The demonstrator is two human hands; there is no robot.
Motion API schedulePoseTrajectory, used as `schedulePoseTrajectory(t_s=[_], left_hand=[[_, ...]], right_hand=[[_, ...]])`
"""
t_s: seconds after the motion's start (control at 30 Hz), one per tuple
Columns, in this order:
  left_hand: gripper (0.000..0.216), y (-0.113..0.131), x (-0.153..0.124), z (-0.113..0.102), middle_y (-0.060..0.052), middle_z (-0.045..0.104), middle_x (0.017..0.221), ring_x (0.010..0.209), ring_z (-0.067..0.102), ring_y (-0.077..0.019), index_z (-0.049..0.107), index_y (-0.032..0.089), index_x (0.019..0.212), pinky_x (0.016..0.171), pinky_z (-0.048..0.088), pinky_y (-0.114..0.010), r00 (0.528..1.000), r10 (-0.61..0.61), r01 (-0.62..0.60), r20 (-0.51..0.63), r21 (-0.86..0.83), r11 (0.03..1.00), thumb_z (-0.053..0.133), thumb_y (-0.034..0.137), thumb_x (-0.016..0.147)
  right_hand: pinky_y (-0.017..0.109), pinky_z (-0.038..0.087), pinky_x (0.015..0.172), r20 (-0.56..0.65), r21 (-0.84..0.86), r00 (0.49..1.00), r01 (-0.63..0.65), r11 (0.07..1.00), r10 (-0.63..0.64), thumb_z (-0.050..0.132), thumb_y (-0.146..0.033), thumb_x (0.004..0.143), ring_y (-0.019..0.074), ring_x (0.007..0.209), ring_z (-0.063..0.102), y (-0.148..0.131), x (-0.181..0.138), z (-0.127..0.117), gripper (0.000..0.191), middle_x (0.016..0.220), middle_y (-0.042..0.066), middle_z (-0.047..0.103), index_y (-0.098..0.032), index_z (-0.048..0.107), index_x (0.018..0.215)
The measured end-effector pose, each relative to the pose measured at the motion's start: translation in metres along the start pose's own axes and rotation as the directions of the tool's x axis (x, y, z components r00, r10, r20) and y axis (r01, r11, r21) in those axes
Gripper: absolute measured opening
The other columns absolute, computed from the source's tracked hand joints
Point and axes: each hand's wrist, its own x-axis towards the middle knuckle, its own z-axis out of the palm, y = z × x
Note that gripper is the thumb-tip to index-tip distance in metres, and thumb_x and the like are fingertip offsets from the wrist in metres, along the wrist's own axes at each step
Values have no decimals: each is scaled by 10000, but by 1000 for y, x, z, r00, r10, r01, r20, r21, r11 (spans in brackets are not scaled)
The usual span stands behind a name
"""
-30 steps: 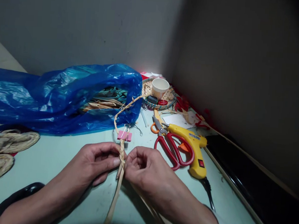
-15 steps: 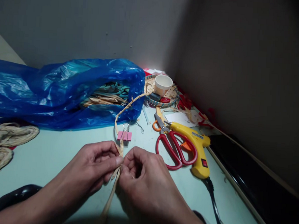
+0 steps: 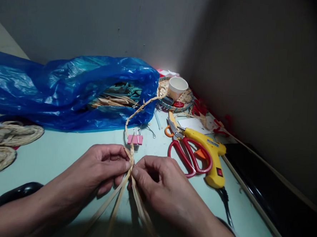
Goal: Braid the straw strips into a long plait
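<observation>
1. Fingers (image 3: 119, 167) of the left hand (image 3: 104, 168) are pinched nearly closed, thumb against index, on the left side of the braid (image 3: 132, 153); we can't make out the lower fingertips. Fingers (image 3: 142, 176) of the right hand (image 3: 161, 179) are curled, thumb and index tips together at the braid's lower end, with a dark gap behind the tips; we read them as gripping the loose strands (image 3: 141, 207) there.
2. Far left, we have flat plaited coils (image 3: 0, 155) on the pale green table (image 3: 65, 148).
3. Next, we note a blue plastic bag (image 3: 66, 91), its mouth showing dry strips (image 3: 116, 100).
4. Center, we see the braid between the hands, just below a pink binder clip (image 3: 135, 140). Beyond the clip, a thin cord (image 3: 140, 109) runs up to the woven tray (image 3: 187, 96).
5. Progress: we judge the section from clip to fingertips plaited. Below it, strands fan out unplaited, toward both sides; they leave the frame, so we can't tell how much is left.
6. Right, we log red-handled shears (image 3: 178, 134) just beside a yellow glue gun (image 3: 215, 177), both apart from the hands.
</observation>
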Motion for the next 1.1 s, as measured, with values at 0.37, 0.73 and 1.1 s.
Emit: schedulePoseTrajectory(t_s=[0.37,0.73,1.1], left_hand=[[105,-3,5,0,52,539,414,333,293,-47,685,196,739,358,157,-181,1000,10,-10,-29,23,1000,688,295,775],[105,-6,9,-4,-11,703,742,756,592,-189,756,202,698,683,441,-275,988,120,-111,-93,98,989,777,298,734],[121,0,4,0,13,635,633,629,499,-133,733,194,641,594,372,-234,991,85,-83,-103,25,996,801,285,682]], right_hand=[[264,333,557,-147,-80,989,20,997,-31,571,-183,892,137,616,536,-1,1,11,95,664,-28,624,-208,535,808],[287,292,563,-155,-110,987,-67,992,50,541,-184,888,176,664,529,-1,1,12,110,698,18,627,-206,559,781],[284,291,581,-185,-3,982,-47,999,46,577,-247,858,162,666,505,-3,2,12,112,702,12,621,-201,558,757]])
